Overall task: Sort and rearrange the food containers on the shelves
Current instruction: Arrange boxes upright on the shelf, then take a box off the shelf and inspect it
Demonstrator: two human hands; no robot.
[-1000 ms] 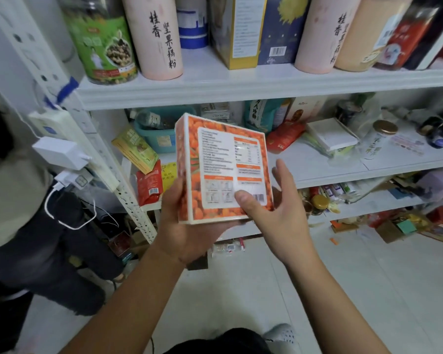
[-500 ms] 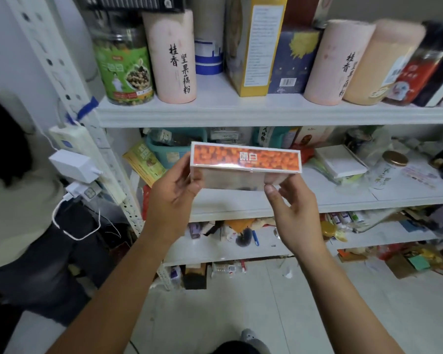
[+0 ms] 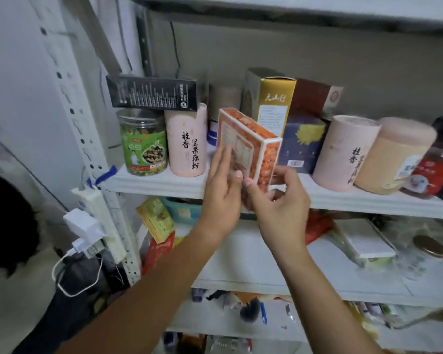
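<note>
An orange printed box [image 3: 253, 146] stands upright and turned edge-on at the front of the upper shelf [image 3: 164, 185], between a pink tube [image 3: 187, 141] and a dark blue box [image 3: 302, 144]. My right hand [image 3: 279, 200] grips its lower near corner with thumb and curled fingers. My left hand [image 3: 223, 190] lies flat against the box's label side with straight fingers.
The upper shelf also carries a green-label jar [image 3: 143, 144] with a black box [image 3: 151, 92] on top, a tall yellow box [image 3: 274, 106], a second pink tube [image 3: 343, 152], a beige tube [image 3: 391, 157] and a red jar [image 3: 430, 172]. A power strip [image 3: 97, 221] hangs on the left post. A person stands at the left.
The box went up from chest height to the upper shelf and turned from flat to upright. My left hand shifted from gripping its end to lying flat on its side.
</note>
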